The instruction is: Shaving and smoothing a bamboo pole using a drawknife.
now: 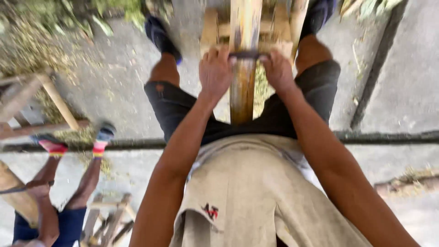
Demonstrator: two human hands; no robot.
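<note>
Both hands are on the blade: the left hand [216, 68] has its grip wrapped tight round one end of a dark drawknife [248, 55], and the right hand [277, 68] has its grip clamped on the other end. The blade runs straight across between the two fists, lying on top of a long yellow-brown bamboo pole [243, 64]. The pole passes right between the hands, from 12 o'clock at the top edge down to 6 o'clock, where its near end meets the person's lap in dark shorts [183, 107]. Just beyond the knuckles, toward 12 o'clock, a pale wooden frame [211, 29] carries the pole. Two feet in dark blue sandals [160, 35] stand either side of it on the grey concrete floor [402, 91]. A beige apron [251, 192] hangs at 6 o'clock. Over at 8 o'clock a second person sits, legs out, in red striped sandals [52, 147], one hand [39, 187] on another pole. Wooden stools [109, 219] stand near them, and green shavings [27, 50] lie scattered at 10 o'clock
</note>
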